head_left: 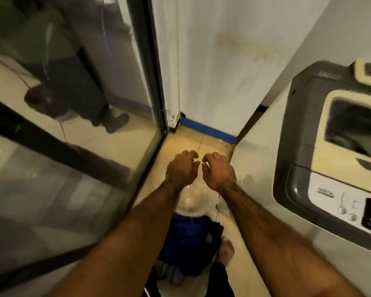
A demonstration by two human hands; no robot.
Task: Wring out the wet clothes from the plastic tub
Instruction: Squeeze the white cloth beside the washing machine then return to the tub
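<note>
The blue wet clothes (180,234) were seen below, bodyward of the left hand (181,168) and right hand (219,171), whose fingers (192,154) were loosely curled and empty.

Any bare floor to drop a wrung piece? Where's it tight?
Bare floor lies past the left hand and right hand, bordered by the glass door, blue baseboard and washing machine. A narrow strip shows between the bare foot and the machine. Crowded under the forearms: clear tub, blue cloth, dark clothes.
</note>
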